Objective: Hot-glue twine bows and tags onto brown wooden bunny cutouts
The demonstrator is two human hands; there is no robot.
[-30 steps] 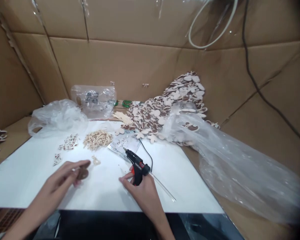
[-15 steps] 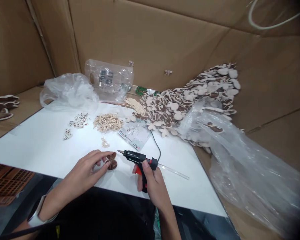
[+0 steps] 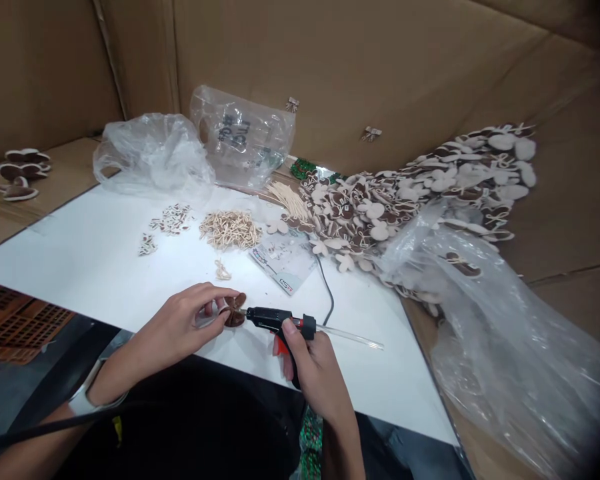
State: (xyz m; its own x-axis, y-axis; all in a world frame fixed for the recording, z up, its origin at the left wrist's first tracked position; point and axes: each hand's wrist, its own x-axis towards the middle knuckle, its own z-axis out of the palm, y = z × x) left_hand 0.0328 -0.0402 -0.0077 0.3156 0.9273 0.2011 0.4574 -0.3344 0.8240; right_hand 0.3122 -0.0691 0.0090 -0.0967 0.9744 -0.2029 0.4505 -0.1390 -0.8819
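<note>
Over the near part of the white board, my left hand [image 3: 187, 319] pinches a small brown lobed felt piece [image 3: 236, 316] between thumb and fingers. My right hand [image 3: 313, 357] is wrapped round the handle of a black glue gun [image 3: 270, 319] with a red trigger, and a clear glue stick [image 3: 353, 337] sticks out of its back. The gun's metal nozzle points left and meets the brown piece, near my left fingertips. Just beyond lies a small looped cream cord [image 3: 223, 270].
A pile of cream cord bits [image 3: 231, 229] and small patterned bits [image 3: 173, 219] lie on the white board [image 3: 105, 280]. Many brown-and-white felt shapes [image 3: 380, 210] heap at the right beside a plastic bag [image 3: 480, 320]. The gun's cable [image 3: 327, 287] crosses a printed packet [image 3: 285, 263]. Cardboard walls surround.
The glue gun's nozzle has gone from a small gap right of the brown felt piece to touching it. My left hand keeps its pinch. The camera view has shifted somewhat.
</note>
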